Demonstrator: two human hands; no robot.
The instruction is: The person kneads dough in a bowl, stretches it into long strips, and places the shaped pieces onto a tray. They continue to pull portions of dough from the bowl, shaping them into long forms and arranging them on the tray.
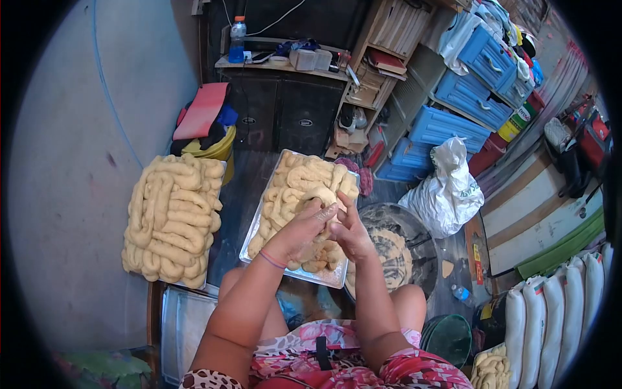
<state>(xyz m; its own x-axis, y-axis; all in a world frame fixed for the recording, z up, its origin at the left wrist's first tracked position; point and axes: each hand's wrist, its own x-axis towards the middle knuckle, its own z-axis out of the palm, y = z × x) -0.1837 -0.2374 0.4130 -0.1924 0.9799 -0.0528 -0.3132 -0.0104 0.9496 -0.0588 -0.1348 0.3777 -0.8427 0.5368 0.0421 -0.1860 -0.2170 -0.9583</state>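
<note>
Over a metal tray of pale dough ropes, my two hands meet in front of me. My left hand, with a band at the wrist, has its fingers curled round a thick bent piece of dough. On the other side of that piece, my right hand presses with its thumb and fingers. Part of the dough is hidden behind the hands. Coiled dough ropes fill the tray's far end, and a browner, floury lump lies near its front edge.
At left stands another tray piled with dough ropes. A wide dark basin with floury residue is right of my tray. Beyond it sit a white sack and blue drawers. Several filled white bags line the lower right.
</note>
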